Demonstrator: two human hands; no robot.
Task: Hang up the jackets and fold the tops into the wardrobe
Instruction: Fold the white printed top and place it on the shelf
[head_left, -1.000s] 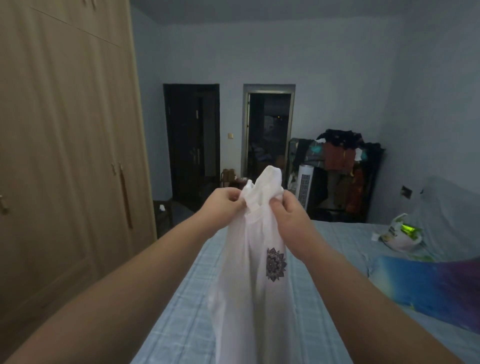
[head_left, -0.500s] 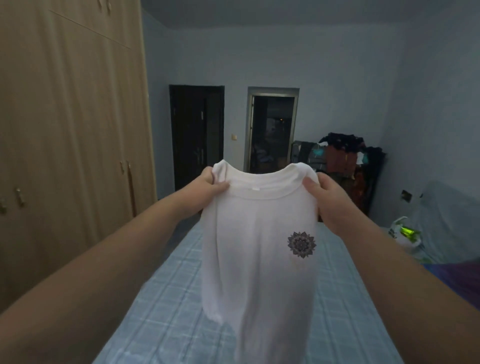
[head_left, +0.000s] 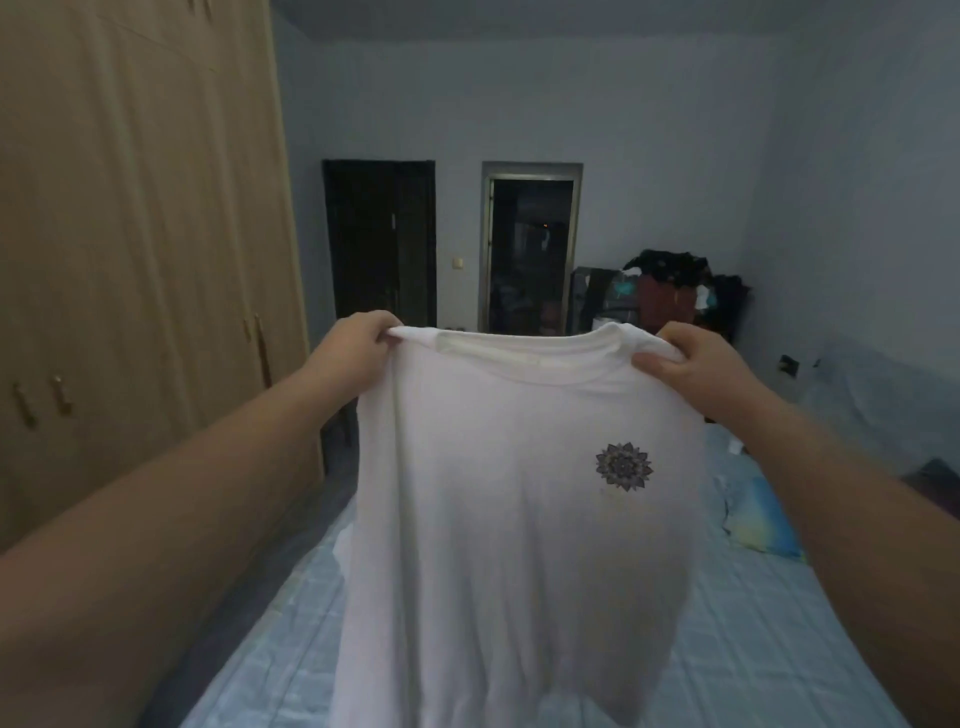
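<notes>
A white t-shirt (head_left: 498, 519) with a small dark mandala print on its chest hangs spread out in front of me, above the bed. My left hand (head_left: 353, 353) pinches its left shoulder and my right hand (head_left: 696, 364) pinches its right shoulder, so the collar is stretched flat between them. The shirt's lower hem drops out of view at the bottom. The wooden wardrobe (head_left: 135, 270) stands along the left wall with its doors shut.
A bed (head_left: 727, 639) with a pale blue checked cover lies below the shirt. A blue-and-yellow cloth (head_left: 758, 519) lies on its right side. A dark door (head_left: 379, 239), an open doorway (head_left: 530, 249) and a heap of clothes (head_left: 670, 291) are at the far wall.
The shirt was bunched at the collar between both hands; my hands have moved apart to its shoulders, spreading it wide and flat. My view has risen slightly.
</notes>
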